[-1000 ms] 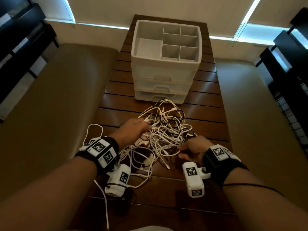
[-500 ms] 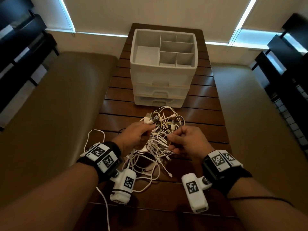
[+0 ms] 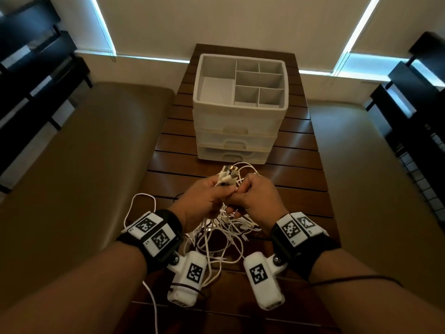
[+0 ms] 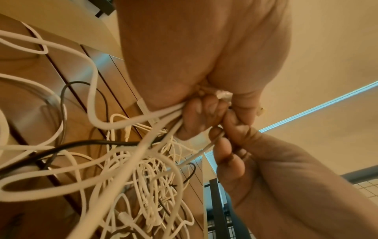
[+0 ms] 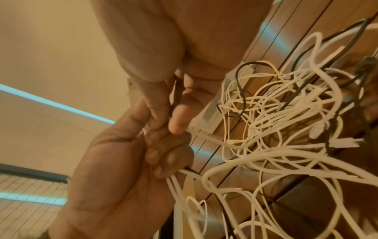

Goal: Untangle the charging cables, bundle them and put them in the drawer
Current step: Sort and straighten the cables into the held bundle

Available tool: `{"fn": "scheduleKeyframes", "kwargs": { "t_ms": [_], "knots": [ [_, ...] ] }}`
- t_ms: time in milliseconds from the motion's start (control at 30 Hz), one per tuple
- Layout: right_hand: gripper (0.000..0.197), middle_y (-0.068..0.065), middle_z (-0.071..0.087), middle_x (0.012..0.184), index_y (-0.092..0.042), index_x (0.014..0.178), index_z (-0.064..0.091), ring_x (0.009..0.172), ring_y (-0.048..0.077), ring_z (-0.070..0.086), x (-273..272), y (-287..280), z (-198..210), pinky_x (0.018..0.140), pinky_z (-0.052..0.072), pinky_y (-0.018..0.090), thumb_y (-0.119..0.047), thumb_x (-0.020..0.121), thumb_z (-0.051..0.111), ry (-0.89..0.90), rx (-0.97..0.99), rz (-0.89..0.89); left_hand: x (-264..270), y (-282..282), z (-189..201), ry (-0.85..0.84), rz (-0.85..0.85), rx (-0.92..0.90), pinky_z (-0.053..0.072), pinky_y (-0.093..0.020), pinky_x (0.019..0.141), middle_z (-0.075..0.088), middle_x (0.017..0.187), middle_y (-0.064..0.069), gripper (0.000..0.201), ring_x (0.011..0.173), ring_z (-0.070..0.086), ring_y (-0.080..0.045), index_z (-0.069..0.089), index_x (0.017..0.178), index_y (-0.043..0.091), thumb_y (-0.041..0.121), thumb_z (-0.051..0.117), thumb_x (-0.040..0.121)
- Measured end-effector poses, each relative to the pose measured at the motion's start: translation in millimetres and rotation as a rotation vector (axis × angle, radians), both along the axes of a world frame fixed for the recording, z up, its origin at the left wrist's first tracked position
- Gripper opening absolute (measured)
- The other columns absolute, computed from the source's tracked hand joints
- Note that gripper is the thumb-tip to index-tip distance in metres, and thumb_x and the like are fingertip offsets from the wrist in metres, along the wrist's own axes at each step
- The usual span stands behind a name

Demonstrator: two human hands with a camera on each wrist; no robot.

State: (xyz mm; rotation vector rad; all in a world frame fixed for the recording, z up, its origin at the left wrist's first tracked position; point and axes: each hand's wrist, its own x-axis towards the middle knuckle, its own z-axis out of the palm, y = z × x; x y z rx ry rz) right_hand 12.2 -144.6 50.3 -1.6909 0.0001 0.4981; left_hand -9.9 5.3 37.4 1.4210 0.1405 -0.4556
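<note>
Tangled white charging cables (image 3: 222,227): plug ends gripped in left hand (image 3: 204,201); right hand (image 3: 255,201) pinches strands. White plastic three-drawer organiser (image 3: 237,131), 12 o'clock, drawers closed.

A dark slatted wooden table (image 3: 298,150) runs toward a wall of drawn pale blinds (image 3: 231,22) edged with daylight. Tan benches (image 3: 79,150) flank it; black shelving (image 3: 29,75) stands at both sides.

A dark slatted wooden table (image 3: 301,165) stands between two tan cushioned benches (image 3: 84,153), window blinds (image 3: 228,20) beyond.
</note>
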Motion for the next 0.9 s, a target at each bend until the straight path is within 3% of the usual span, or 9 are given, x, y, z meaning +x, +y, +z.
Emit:
{"fn": "scheduleKeyframes", "kwargs": {
  "t_ms": [133, 233, 333, 500, 567, 633, 767, 833, 900],
  "knots": [
    [0.028, 0.013, 0.068, 0.077, -0.007, 0.096, 0.047, 0.059, 0.019, 0.064, 5, -2, -1, 0.047, 0.045, 0.024, -0.001, 0.082, 0.070, 0.065, -0.003, 0.199, 4, 4, 2, 0.020, 0.078, 0.002, 0.031, -0.022, 0.048, 0.049, 0.062, 0.002, 0.018, 0.050, 0.039, -0.008, 0.061, 0.088, 0.020, 0.025, 0.048, 0.099],
    [0.015, -0.003, 0.066, 0.068, -0.012, 0.087, 0.053, 0.053, 0.007, 0.059, 5, -2, -7, 0.050, 0.046, 0.020, -0.006, 0.086, 0.067, 0.036, -0.082, 0.389, 8, 9, 1, 0.058, 0.151, -0.050, 0.029, -0.024, 0.047, 0.050, 0.066, -0.002, 0.024, 0.050, 0.039, -0.012, 0.055, 0.079, 0.018, 0.026, 0.047, 0.100],
    [0.009, -0.003, 0.064, 0.077, -0.021, 0.082, 0.060, 0.061, 0.004, 0.055, 4, -4, -16, 0.059, 0.045, 0.021, -0.021, 0.090, 0.064, -0.094, -0.314, 0.551, 14, 15, 7, 0.062, 0.218, -0.113, 0.026, -0.023, 0.041, 0.044, 0.060, 0.001, 0.023, 0.042, 0.033, -0.010, 0.049, 0.081, 0.018, 0.028, 0.045, 0.101],
    [0.012, -0.007, 0.061, 0.077, -0.016, 0.083, 0.062, 0.071, 0.006, 0.055, 10, -32, -32, 0.068, 0.044, 0.022, -0.024, 0.092, 0.061, -0.191, -0.605, 0.592, 20, 39, 18, 0.042, 0.347, -0.212, 0.043, -0.028, 0.052, 0.031, 0.053, 0.004, 0.023, 0.044, 0.037, -0.012, 0.045, 0.080, 0.019, 0.024, 0.041, 0.103],
    [0.012, -0.004, 0.063, 0.080, -0.014, 0.085, 0.063, 0.073, 0.008, 0.057, 14, -51, -37, 0.068, 0.045, 0.024, -0.023, 0.092, 0.061, -0.153, -0.660, 0.540, 19, 58, 25, 0.056, 0.327, -0.190, 0.038, -0.024, 0.042, 0.029, 0.051, 0.005, 0.023, 0.040, 0.030, -0.010, 0.043, 0.080, 0.020, 0.024, 0.042, 0.102],
    [0.012, -0.002, 0.066, 0.084, -0.015, 0.086, 0.064, 0.076, 0.009, 0.060, 15, -66, -37, 0.066, 0.045, 0.022, -0.023, 0.092, 0.060, -0.126, -0.660, 0.478, 16, 74, 33, 0.048, 0.273, -0.001, 0.030, -0.021, 0.037, 0.029, 0.053, 0.005, 0.017, 0.040, 0.027, -0.009, 0.047, 0.083, 0.021, 0.025, 0.048, 0.100],
    [0.012, -0.002, 0.068, 0.081, -0.019, 0.082, 0.066, 0.075, 0.012, 0.065, 16, -59, -23, 0.065, 0.051, 0.026, -0.024, 0.092, 0.061, -0.154, -0.571, 0.421, 10, 74, 46, -0.271, -0.072, 0.824, 0.039, -0.021, 0.053, 0.060, 0.067, 0.007, 0.005, 0.057, 0.052, -0.014, 0.063, 0.087, 0.028, 0.025, 0.066, 0.089],
    [0.015, -0.005, 0.066, 0.075, -0.020, 0.077, 0.065, 0.066, 0.004, 0.061, 16, -46, -15, 0.060, 0.045, 0.020, -0.025, 0.091, 0.062, -0.228, -0.556, 0.446, 10, 55, 47, -0.363, -0.111, 0.937, 0.037, -0.018, 0.053, 0.059, 0.066, 0.009, 0.019, 0.058, 0.055, -0.004, 0.060, 0.072, 0.031, 0.026, 0.065, 0.090],
    [0.018, -0.009, 0.061, 0.067, -0.023, 0.071, 0.063, 0.057, -0.003, 0.056, 19, -32, -5, 0.057, 0.042, 0.016, -0.024, 0.090, 0.064, -0.260, -0.488, 0.465, 9, 35, 40, -0.363, -0.071, 0.840, 0.038, -0.019, 0.051, 0.059, 0.063, 0.009, 0.020, 0.050, 0.050, 0.002, 0.063, 0.071, 0.028, 0.029, 0.064, 0.090]
  ]
}}
